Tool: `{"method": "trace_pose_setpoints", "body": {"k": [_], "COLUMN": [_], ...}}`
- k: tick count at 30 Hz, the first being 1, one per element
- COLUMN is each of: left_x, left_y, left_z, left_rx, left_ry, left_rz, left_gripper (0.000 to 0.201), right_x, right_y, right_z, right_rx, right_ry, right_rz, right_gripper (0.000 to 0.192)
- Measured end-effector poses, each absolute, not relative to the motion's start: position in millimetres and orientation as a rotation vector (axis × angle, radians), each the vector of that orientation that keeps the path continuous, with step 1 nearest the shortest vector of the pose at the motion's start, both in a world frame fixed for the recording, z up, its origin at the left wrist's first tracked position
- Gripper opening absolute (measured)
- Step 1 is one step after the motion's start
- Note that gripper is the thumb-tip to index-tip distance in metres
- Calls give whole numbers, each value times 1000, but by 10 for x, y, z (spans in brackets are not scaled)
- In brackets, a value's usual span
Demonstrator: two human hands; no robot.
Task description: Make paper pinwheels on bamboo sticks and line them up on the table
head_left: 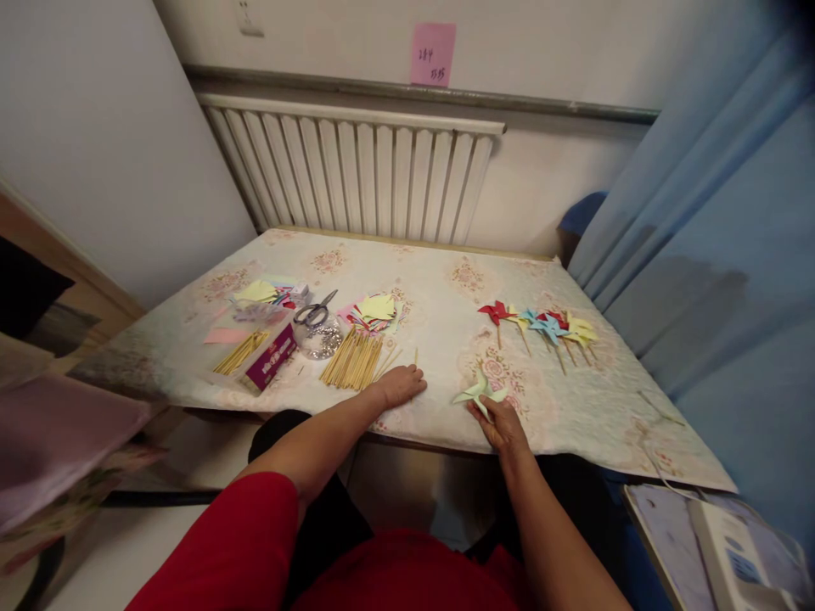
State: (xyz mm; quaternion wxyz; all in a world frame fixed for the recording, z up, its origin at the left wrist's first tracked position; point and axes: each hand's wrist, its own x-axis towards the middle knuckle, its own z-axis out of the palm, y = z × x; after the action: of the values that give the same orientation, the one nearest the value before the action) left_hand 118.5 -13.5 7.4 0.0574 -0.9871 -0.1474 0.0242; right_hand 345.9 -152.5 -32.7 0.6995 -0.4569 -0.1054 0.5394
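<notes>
One pale green paper pinwheel lies on the patterned tablecloth near the front edge, and the right hand pinches its lower blade between thumb and fingertips, wrist bent up from the table edge. The left hand rests palm down on the cloth, fingers together and holding nothing, its fingertips just beside a single loose stick and right next to the larger bundle of wooden sticks.

A second, smaller bundle of sticks lies further left, beside one purple box. One pair of scissors sits over a shiny round container. Two heaps of coloured paper squares show: one by the scissors and one toward the left corner.

To the right, well apart from the hands, lies a row of finished pinwheels on sticks; they overlap, so perhaps five or six, red, blue and yellow.
</notes>
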Motion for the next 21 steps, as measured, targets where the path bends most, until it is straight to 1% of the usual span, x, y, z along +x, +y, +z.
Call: {"method": "trace_pose_setpoints", "body": {"k": [5, 10, 21], "left_x": [1138, 1054, 977], "left_y": [-119, -80, -76], "left_z": [12, -59, -102], "left_rx": [-2945, -2914, -2900], "left_ry": [-565, -705, -933], "left_rz": [33, -42, -144], "left_gripper": [18, 18, 21], "right_x": [3461, 3479, 3461], "right_y": [-1524, -1516, -1523], "right_z": [-319, -347, -297], "right_rx": [-1017, -1019, -1028], "right_ry": [-221, -234, -206], "right_rz": [1204, 1208, 1206], "right_gripper": [41, 39, 43]}}
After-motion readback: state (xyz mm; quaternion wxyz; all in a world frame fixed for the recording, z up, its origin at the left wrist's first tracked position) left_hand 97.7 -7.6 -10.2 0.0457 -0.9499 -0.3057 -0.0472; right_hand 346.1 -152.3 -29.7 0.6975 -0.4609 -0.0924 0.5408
